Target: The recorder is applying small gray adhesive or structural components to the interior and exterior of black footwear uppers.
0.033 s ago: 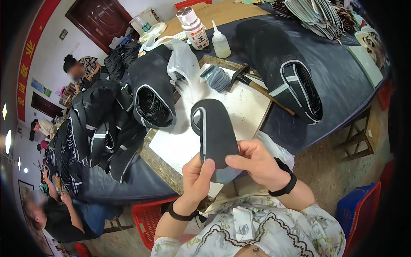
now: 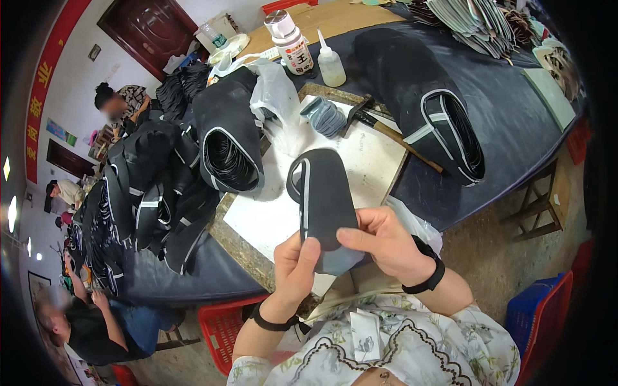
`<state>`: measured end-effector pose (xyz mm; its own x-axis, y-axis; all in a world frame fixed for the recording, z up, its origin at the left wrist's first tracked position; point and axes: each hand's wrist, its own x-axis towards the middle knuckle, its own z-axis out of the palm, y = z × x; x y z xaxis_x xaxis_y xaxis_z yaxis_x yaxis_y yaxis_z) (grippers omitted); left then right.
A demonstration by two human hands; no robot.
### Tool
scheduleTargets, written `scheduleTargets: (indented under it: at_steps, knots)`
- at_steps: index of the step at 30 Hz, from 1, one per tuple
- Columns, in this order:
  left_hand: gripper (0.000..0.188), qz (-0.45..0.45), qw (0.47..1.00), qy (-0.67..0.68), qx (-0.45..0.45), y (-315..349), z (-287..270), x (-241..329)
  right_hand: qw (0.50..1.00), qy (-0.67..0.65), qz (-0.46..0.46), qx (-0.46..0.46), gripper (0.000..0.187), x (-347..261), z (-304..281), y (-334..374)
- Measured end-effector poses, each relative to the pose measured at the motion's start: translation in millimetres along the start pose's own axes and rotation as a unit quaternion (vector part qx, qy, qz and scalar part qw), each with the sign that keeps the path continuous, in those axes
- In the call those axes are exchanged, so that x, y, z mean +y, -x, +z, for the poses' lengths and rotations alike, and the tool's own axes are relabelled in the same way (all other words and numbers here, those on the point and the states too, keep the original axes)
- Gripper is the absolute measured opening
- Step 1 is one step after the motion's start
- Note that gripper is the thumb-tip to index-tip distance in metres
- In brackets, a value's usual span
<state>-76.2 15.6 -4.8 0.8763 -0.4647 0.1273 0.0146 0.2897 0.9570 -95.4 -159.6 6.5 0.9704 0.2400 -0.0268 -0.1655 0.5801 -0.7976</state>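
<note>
Between both hands I hold a black shoe upper with a light grey trim strip, its rounded end pointing away from me. My left hand grips its near left edge, thumb on top. My right hand pinches the near right edge, with the thumb on the black face. A grey-blue piece shows under the near end, between my hands. Beneath the upper lies a white board. Farther back on it is a small bundle of grey-blue pieces, close to a hammer.
Nested stacks of black uppers stand at left and right, with a loose pile farther left. A large white bottle and a nozzle bottle stand behind. A clear plastic bag touches the left stack. Co-workers sit at left.
</note>
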Motion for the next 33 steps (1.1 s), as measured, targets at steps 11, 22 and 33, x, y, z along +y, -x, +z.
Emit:
scheduleTargets:
  at_steps: [11,22,33]
  knots:
    - [0.024,-0.034,0.992,0.099,0.072,-3.3,8.3,2.7,0.994,0.098,-0.038,-0.038,0.031,10.3,-9.7,-8.4]
    - [0.026,-0.126,0.974,0.120,0.147,-13.3,16.1,11.1,0.999,0.027,-0.021,0.009,0.024,14.1,-7.5,-7.5]
    - [0.027,-0.057,0.994,-0.079,-0.052,-11.2,6.9,28.0,0.992,-0.125,-0.013,-0.009,0.017,14.9,-6.6,0.5]
